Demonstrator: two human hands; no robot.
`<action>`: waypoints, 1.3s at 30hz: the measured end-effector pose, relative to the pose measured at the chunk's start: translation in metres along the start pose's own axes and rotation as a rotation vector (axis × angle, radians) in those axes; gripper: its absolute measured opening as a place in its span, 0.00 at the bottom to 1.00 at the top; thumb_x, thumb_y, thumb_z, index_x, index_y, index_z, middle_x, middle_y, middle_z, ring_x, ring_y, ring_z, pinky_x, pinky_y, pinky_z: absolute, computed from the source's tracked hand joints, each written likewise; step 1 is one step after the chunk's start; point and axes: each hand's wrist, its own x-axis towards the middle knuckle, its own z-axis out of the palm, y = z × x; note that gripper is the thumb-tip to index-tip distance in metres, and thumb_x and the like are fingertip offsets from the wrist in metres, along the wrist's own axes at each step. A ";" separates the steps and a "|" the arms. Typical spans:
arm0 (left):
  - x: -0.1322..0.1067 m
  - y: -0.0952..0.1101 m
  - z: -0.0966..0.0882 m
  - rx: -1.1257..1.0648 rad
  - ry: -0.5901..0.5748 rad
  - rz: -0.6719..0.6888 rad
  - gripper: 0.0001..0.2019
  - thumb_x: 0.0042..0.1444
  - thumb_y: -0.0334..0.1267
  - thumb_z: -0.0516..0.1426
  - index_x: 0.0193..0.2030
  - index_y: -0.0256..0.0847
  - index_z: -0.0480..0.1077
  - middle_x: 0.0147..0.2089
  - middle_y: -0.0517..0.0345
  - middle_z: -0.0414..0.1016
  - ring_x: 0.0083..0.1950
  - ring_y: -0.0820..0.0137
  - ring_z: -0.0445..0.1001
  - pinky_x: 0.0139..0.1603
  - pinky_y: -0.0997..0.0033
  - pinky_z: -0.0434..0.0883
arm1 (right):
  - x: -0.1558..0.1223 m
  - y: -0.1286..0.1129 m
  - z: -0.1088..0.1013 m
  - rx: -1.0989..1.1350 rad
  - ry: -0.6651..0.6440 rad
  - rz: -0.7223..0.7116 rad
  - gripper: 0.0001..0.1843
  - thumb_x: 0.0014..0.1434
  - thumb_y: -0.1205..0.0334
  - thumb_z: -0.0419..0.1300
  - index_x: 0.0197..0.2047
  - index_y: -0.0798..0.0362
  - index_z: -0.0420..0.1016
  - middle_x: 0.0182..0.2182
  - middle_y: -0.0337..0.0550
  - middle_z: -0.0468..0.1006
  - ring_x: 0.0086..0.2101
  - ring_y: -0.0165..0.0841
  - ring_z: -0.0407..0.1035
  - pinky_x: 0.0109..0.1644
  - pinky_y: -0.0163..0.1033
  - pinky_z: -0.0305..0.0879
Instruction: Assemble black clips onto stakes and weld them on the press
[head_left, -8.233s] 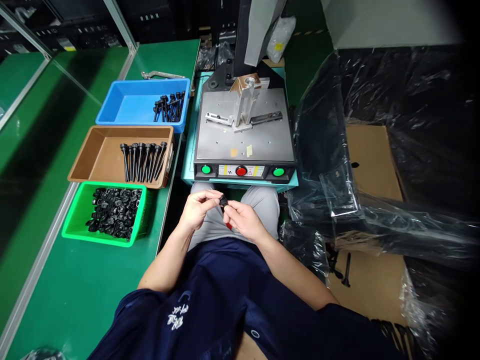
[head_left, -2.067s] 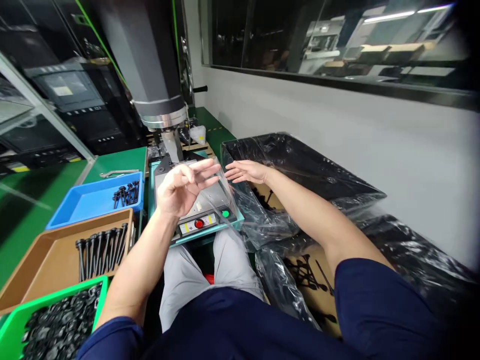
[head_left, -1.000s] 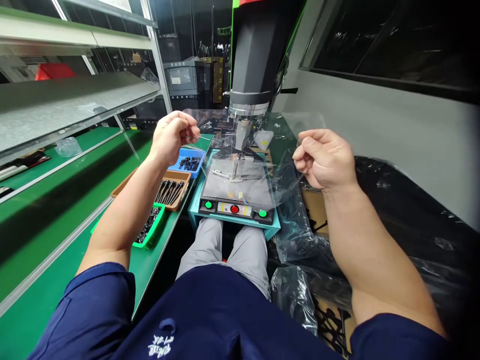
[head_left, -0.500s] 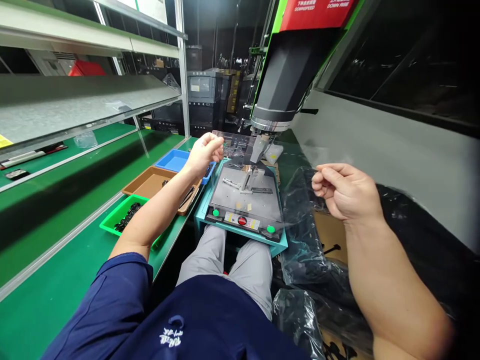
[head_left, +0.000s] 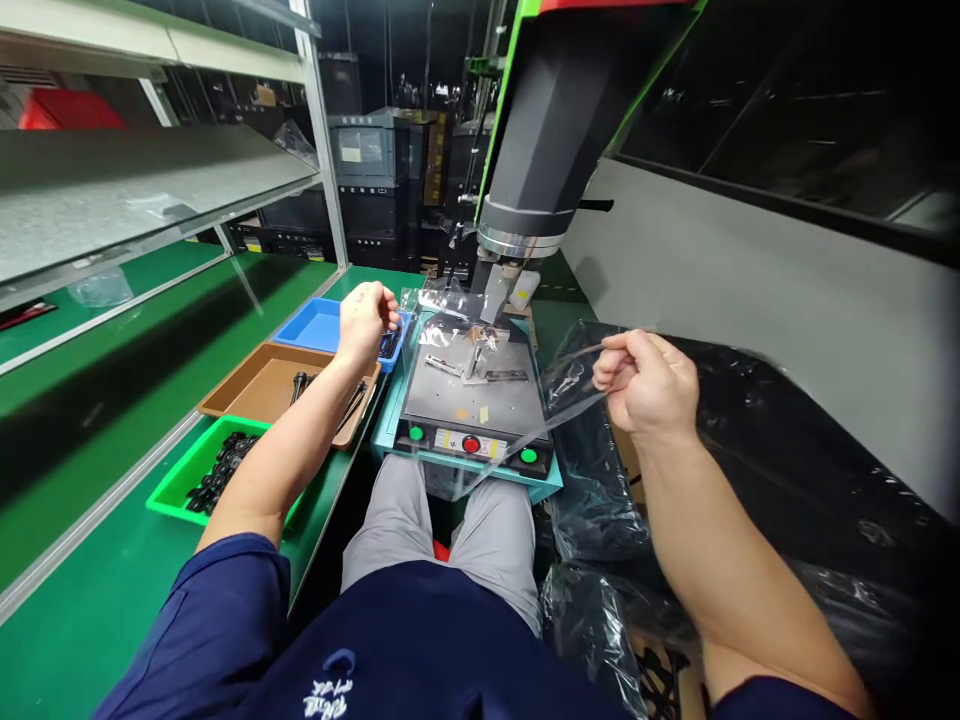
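A clear plastic bag or sheet point(head_left: 556, 416) is stretched between my two hands, and the machine bed behind shows through it. My left hand point(head_left: 367, 318) is closed on its left edge, above the blue tray. On the other side my right hand point(head_left: 645, 385) pinches the right edge with thumb and fingers. The lower part of the plastic hangs over my lap. Behind it, the grey fixture plate point(head_left: 442, 395) carries a metal jig point(head_left: 475, 368), with the machine's pressing head point(head_left: 517, 235) above.
To the left, a blue tray point(head_left: 306, 328), a brown tray point(head_left: 244, 385) and a green tray point(head_left: 176, 478) with black parts line the green bench point(head_left: 90, 590). Green buttons and a red button point(head_left: 471, 444) sit on the machine's front. Dark plastic-covered boxes point(head_left: 757, 420) stand right.
The plastic has spread and dropped lower between my hands, its folded edge now showing diagonally. The view has shifted, and my right hand appears closer to the machine.
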 end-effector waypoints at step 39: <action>0.071 -0.110 0.056 0.672 -1.080 -0.323 0.14 0.46 0.45 0.67 0.35 0.38 0.75 0.25 0.59 0.76 0.25 0.72 0.72 0.28 0.74 0.66 | 0.066 0.161 0.051 -0.003 -0.268 0.421 0.26 0.45 0.38 0.70 0.28 0.53 0.71 0.19 0.34 0.71 0.16 0.23 0.62 0.16 0.28 0.52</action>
